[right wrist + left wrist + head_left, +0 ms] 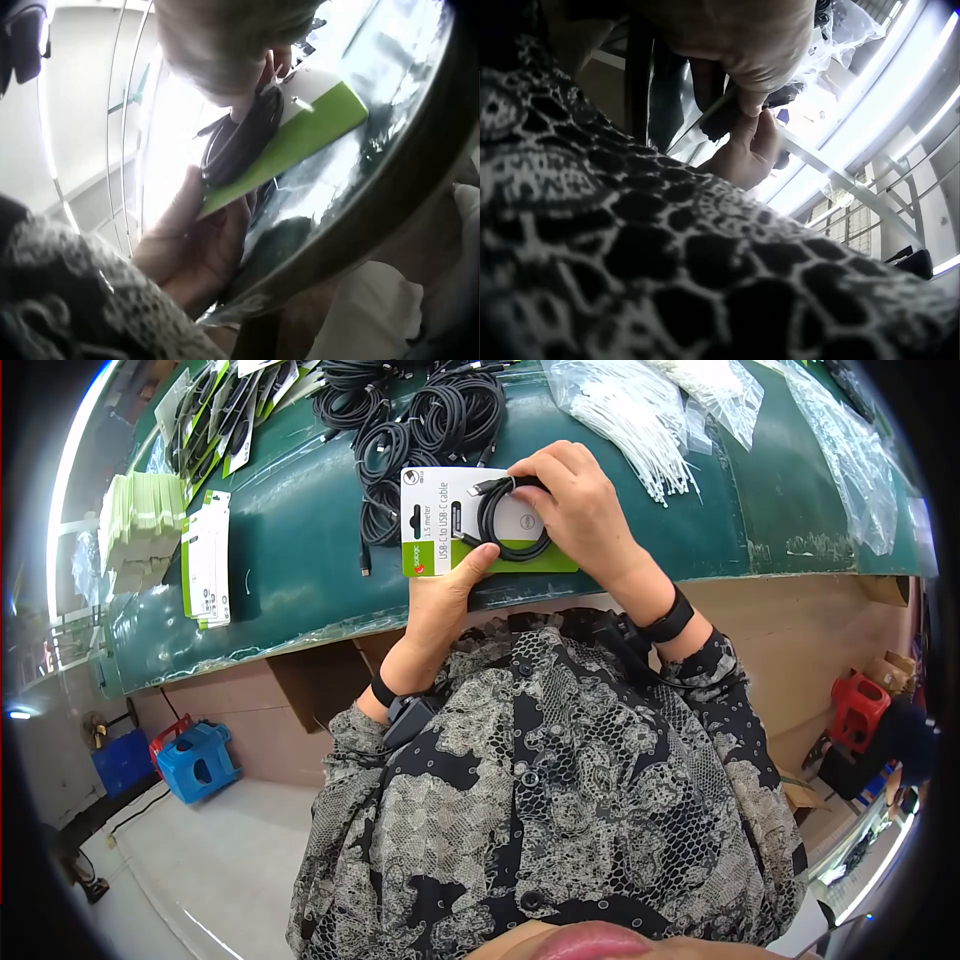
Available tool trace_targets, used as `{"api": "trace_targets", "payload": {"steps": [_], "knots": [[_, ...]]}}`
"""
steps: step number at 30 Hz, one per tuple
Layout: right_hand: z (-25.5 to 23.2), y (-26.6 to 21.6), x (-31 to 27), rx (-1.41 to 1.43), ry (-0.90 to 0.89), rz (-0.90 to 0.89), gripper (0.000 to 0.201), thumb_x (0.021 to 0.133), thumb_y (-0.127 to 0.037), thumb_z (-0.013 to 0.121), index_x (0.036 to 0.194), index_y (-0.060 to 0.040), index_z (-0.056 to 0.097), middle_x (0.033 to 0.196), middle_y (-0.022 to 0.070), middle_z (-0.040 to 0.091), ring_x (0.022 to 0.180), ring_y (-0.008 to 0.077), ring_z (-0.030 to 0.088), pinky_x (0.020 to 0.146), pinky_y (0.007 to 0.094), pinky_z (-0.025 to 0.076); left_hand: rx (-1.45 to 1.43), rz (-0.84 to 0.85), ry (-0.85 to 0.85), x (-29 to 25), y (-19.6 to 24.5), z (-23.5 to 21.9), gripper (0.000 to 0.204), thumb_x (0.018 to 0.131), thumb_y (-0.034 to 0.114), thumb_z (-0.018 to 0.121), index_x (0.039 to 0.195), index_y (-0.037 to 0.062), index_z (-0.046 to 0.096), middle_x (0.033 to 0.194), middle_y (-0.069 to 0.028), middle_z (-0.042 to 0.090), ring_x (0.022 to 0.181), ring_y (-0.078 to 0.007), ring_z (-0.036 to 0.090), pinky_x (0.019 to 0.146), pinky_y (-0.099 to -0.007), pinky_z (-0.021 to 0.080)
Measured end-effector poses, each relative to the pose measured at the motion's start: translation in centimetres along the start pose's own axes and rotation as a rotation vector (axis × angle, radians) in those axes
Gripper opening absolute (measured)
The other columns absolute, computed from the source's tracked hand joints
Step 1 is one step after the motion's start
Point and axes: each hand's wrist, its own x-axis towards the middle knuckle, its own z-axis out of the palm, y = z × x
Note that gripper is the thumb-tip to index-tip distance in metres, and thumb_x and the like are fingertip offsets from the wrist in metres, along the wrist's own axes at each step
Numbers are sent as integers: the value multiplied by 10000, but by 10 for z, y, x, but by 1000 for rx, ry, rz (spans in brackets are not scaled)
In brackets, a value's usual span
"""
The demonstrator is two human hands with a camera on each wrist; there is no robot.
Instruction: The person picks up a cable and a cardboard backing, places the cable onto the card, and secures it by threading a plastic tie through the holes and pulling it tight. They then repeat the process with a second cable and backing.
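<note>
Coiled cable (487,518) lies against printed card (430,490), over near edge of green table (290,560). Left hand (437,610) clamps card, thumb in front by coil, fingers behind, likely for support; right hand (585,510) pinches coil's upper side, probably steadying loops.

Card (426,510): printed paperboard, smooth. Cable (487,520): black plastic-like sheath, smooth, low sheen. Table (290,530): green top, smooth and glossy, scuffed near the edge. Bags (858,490): clear plastic, crinkled, shiny. Ties (640,450): white plastic, smooth. Stool (196,762): blue plastic. Shirt (560,760): patterned cloth, looks matt.
</note>
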Motion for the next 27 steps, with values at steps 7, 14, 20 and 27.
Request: {"api": "trace_targets", "payload": {"steps": [7, 14, 20, 27], "knots": [[8, -12, -1, -237, 57, -59, 214, 717, -18, 688, 917, -50, 619, 817, 83, 543, 786, 276, 536, 701, 370, 463, 119, 142, 2, 1, -8, -1, 402, 816, -16, 694, 1184, 11, 536, 1057, -47, 603, 918, -125, 585, 794, -247, 492], [9, -11, 0, -127, -19, -4, 225, 730, -41, 680, 948, -63, 626, 879, 78, 576, 844, 256, 562, 752, 348, 456, -12, 89, 31, 2, -3, 4, 370, 838, -32, 656, 1186, 9, 535, 1071, -57, 605, 939, -142, 595, 816, -257, 502], [-13, -32, -7, -49, -81, -202, 255, 742, -61, 670, 994, -91, 646, 892, 42, 607, 858, 207, 577, 888, 387, 409, -151, 4, 18, 4, -2, -4, 322, 870, -34, 605, 1181, 14, 538, 1078, -85, 612, 961, -169, 619, 825, -289, 535], [4, -18, -21, -45, -106, -248, 222, 747, -63, 663, 956, -132, 682, 855, -9, 619, 868, 191, 568, 925, 405, 378, -219, -116, 24, 4, 15, -6, 291, 873, -3, 615, 1155, 19, 549, 1009, -81, 628, 896, -183, 644, 768, -294, 554]]}}
